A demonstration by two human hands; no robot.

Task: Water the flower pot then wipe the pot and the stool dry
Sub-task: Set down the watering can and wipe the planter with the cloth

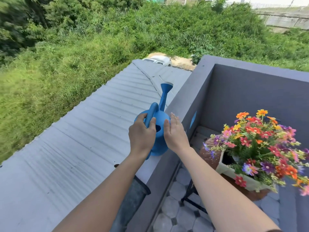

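A blue plastic watering can (159,139) stands on top of the grey balcony wall (179,104), spout pointing away. My left hand (142,136) is closed around its handle. My right hand (175,133) lies flat against the can's right side, fingers straight. To the right, a pale square flower pot (234,173) full of red, orange, yellow and purple flowers (260,141) sits on a round reddish-brown stool (209,154) with black legs. Most of the stool top is hidden by the pot and flowers.
A corrugated grey roof (83,139) slopes away left of the wall, with tall grass and bushes beyond. The balcony floor (177,215) has grey hexagonal paving. A dark metal container (133,198) sits just outside the wall below my left arm.
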